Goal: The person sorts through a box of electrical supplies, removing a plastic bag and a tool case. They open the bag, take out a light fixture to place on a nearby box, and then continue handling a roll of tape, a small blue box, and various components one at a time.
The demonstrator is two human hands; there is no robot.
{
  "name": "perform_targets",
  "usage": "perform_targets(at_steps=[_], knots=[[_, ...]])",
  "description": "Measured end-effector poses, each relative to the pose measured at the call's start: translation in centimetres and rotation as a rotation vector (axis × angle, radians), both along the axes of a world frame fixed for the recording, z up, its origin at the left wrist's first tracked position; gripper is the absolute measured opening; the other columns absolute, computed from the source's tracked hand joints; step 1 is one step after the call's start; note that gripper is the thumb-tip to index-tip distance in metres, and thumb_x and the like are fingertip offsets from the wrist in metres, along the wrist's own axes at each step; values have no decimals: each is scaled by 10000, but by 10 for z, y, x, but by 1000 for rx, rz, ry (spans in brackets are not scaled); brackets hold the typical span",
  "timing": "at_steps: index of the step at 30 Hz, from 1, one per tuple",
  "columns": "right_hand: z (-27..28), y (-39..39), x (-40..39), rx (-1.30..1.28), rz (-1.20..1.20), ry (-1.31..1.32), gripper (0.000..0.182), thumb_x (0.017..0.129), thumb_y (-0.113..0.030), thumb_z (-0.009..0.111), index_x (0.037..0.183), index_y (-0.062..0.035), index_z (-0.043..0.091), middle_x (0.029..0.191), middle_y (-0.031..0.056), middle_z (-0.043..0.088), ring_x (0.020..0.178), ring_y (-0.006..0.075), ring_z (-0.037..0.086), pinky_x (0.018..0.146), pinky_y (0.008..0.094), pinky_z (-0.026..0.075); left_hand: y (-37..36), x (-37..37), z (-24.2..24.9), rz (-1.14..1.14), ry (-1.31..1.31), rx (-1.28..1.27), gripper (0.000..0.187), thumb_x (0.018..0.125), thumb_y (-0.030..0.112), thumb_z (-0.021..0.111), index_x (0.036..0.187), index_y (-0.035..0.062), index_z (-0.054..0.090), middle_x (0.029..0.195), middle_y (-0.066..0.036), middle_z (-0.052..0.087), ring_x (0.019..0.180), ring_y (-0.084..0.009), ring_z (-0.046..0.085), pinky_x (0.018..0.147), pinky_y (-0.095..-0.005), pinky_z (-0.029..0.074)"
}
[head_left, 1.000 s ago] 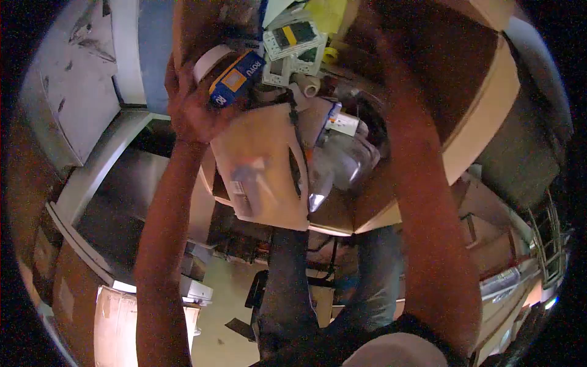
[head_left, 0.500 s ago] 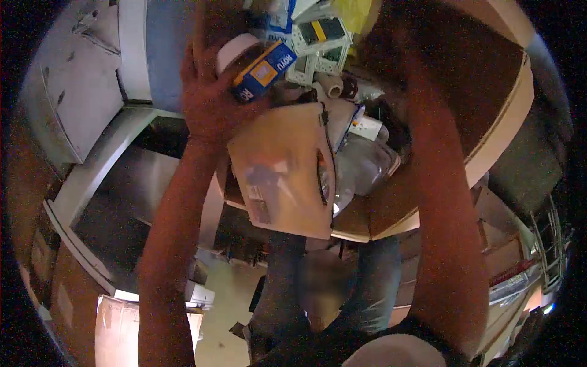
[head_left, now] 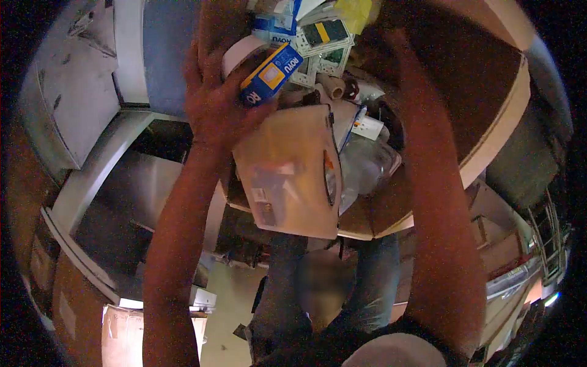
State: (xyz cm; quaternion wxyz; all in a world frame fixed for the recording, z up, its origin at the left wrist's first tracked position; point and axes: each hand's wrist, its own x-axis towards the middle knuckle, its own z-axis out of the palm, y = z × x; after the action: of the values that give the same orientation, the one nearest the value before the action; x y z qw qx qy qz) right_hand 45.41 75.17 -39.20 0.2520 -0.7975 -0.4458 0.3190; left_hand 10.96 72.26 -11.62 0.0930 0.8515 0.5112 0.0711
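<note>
My left hand (head_left: 217, 104) is closed around a blue and yellow ROYU box (head_left: 272, 73), thumb below it and fingers on the far side. A round, pale roll-like thing (head_left: 243, 52) sits against the same hand, partly covered by the fingers. Inside the cardboard box (head_left: 489, 128), my right hand (head_left: 396, 52) reaches in at the upper right; its fingers are dark and blurred. Between my arms a translucent plastic case (head_left: 290, 174) with a handle slot stands tilted, small items showing dimly through it.
White socket plates (head_left: 322, 37), another blue ROYU pack (head_left: 274, 25), a cardboard tube (head_left: 332, 87), a white outlet piece (head_left: 368, 127) and clear plastic packaging (head_left: 364, 165) fill the box. Yellow wrapping (head_left: 354, 15) lies at the far end. A closed carton (head_left: 122, 333) stands at lower left.
The view has shifted slightly, so the case and the ROYU box appear a little further right. My left hand keeps its hold, and my right hand remains inside the cardboard box.
</note>
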Motion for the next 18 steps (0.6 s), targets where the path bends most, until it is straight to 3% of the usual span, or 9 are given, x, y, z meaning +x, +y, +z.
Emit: perform_targets(at_steps=[2, 6, 8, 11, 12, 14, 15, 16, 18], knots=[[8, -22, 1, 35, -111, 212, 295, 925, -261, 616, 1159, -86, 657, 958, 86, 676, 865, 256, 655, 746, 418, 551, 3, 2, 2, -24, 42, 26, 660, 579, 447, 821, 1205, 281, 693, 1307, -117, 505, 1335, -383, 388, 1140, -547, 314], [77, -72, -37, 21, -511, 1029, 298, 932, -267, 611, 1168, -91, 655, 968, 79, 675, 877, 249, 654, 754, 417, 552, -3, 3, -3, -30, 30, -27, 626, 583, 425, 844, 1169, 253, 707, 1335, -126, 521, 1339, -391, 390, 1132, -554, 323], [113, -97, -48, -25, -657, 1203, 299, 935, -270, 609, 1172, -93, 654, 972, 76, 674, 883, 246, 654, 758, 416, 553, -7, -6, -10, -18, 66, 21, 574, 629, 412, 845, 1152, 223, 702, 1345, -130, 547, 1313, -392, 429, 1128, -534, 324], [145, -116, -62, -650, 364, -200, 378, 899, -384, 600, 1117, -88, 688, 1049, 165, 676, 988, 323, 641, 890, 432, 514, -2, 14, 5, -242, -118, 69, 504, 722, 358, 818, 1179, 196, 681, 1324, -112, 593, 1261, -418, 481, 1100, -546, 347], [199, -142, -63, -510, 77, 27, 375, 892, -354, 633, 1134, -71, 678, 1050, 171, 682, 977, 310, 651, 895, 429, 512, -1, 27, 13, -344, -198, 77, 480, 757, 331, 805, 1195, 189, 673, 1311, -102, 610, 1242, -429, 497, 1088, -558, 357], [317, -191, -67, -43, -460, 517, 389, 876, -293, 699, 1168, -38, 658, 1051, 185, 694, 956, 286, 669, 905, 425, 508, -7, 23, 7, -271, 18, 143, 412, 794, 255, 787, 1179, 152, 679, 1275, -112, 632, 1213, -389, 530, 1045, -534, 406], [392, -202, -40, -48, -430, 538, 406, 865, -254, 736, 1178, -12, 642, 1057, 156, 687, 954, 222, 661, 897, 375, 507, -2, 21, 5, -268, 71, 175, 396, 804, 236, 782, 1174, 142, 680, 1266, -114, 638, 1206, -379, 538, 1034, -528, 418], [420, -229, -22, -25, -463, 510, 406, 865, -254, 736, 1178, -12, 642, 1057, 156, 687, 954, 222, 661, 897, 375, 507, 4, 18, 3, -266, 124, 207, 379, 813, 217, 778, 1170, 133, 682, 1257, -116, 643, 1199, -369, 547, 1023, -522, 431], [458, -280, 3, 71, -410, 394, 436, 847, -296, 742, 1164, -22, 619, 1001, 197, 707, 945, 292, 694, 854, 396, 535, 12, 5, -3, -335, -17, 121, 611, 812, 479, 729, 1327, 172, 610, 1352, -123, 580, 1206, -397, 534, 1058, -525, 379]])
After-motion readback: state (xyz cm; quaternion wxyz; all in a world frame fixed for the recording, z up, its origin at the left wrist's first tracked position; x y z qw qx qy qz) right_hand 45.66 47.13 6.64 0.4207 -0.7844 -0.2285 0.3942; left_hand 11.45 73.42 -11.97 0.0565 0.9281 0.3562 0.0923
